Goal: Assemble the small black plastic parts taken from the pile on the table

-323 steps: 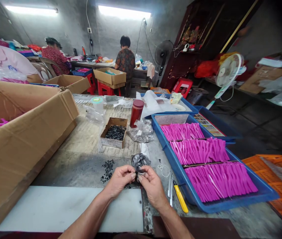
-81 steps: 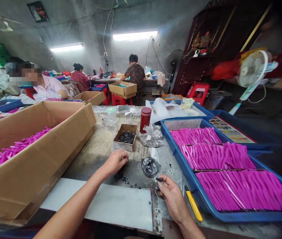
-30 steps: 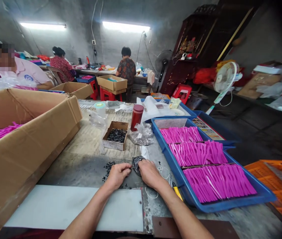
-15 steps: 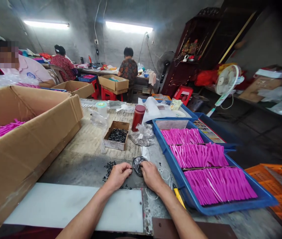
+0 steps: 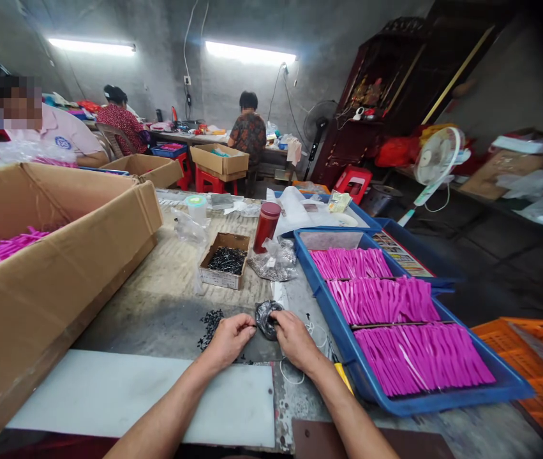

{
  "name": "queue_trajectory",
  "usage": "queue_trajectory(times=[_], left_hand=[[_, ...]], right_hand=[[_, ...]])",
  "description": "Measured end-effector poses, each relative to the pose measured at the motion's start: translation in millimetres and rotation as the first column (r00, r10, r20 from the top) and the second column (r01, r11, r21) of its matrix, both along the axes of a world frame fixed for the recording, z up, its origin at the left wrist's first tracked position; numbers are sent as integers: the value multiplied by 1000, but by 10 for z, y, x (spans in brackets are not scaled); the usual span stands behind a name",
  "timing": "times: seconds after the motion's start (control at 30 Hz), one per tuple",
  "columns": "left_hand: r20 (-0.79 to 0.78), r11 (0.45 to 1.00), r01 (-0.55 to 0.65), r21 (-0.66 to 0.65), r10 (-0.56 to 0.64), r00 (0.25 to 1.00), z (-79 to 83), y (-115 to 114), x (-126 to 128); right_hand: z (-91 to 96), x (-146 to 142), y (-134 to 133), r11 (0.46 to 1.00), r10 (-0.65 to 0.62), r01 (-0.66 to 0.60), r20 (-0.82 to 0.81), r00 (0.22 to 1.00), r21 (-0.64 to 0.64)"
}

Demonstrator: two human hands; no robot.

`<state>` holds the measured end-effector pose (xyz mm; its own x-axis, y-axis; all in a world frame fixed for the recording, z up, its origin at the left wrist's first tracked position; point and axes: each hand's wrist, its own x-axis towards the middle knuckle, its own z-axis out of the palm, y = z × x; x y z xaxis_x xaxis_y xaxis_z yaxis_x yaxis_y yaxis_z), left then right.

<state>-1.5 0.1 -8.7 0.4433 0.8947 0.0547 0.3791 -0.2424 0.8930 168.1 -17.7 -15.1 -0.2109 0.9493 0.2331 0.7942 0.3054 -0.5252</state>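
Observation:
My left hand (image 5: 229, 338) rests on the table with its fingers pinched together on something too small to name, just right of a scatter of small black parts (image 5: 210, 324). My right hand (image 5: 294, 338) is closed at a crumpled dark plastic bag (image 5: 266, 315), its fingertips against the bag. The two hands sit close together, the bag between and just beyond them. A thin white loop of cord (image 5: 290, 376) lies under my right wrist.
A blue tray (image 5: 328, 306) with rows of pink strips sits to the right, a yellow-handled knife (image 5: 344, 376) beside it. A big cardboard box (image 5: 60, 268) with pink pieces stands left. Ahead are a small box of black parts (image 5: 224, 268) and a red bottle (image 5: 265, 227). Other people work at the back.
Both hands have stayed together at the dark bag over the last second. Before that my left hand was out at the black parts and my right held back near the knife.

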Motion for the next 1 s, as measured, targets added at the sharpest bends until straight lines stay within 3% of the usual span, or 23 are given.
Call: queue_trajectory(times=[0.2, 0.3, 0.37, 0.5, 0.63, 0.77, 1.0], left_hand=[[26, 1000, 19, -12, -19, 999, 13, -15, 7], [49, 999, 32, -25, -30, 998, 32, -27, 10], [65, 998, 42, -44, -39, 997, 44, -38, 14], [109, 995, 58, -85, -49, 993, 52, -53, 29], [190, 986, 72, -149, -43, 981, 35, -53, 41], [267, 970, 97, -225, -34, 963, 42, -62, 49], [337, 959, 136, -249, -46, 940, 68, -76, 46]], right_hand=[[91, -25, -67, 995, -99, 94, -191, 977, -37], [134, -42, -92, 984, -171, 144, -360, 917, -101], [146, -60, -100, 970, -232, 149, -536, 812, -194], [136, -115, -119, 929, -345, 58, -799, 494, -365], [106, -189, -172, 912, -395, 37, -850, 348, -409], [72, -279, -224, 911, -398, 11, -870, 292, -413], [27, -405, -255, 908, -412, 55, -860, 302, -416]])
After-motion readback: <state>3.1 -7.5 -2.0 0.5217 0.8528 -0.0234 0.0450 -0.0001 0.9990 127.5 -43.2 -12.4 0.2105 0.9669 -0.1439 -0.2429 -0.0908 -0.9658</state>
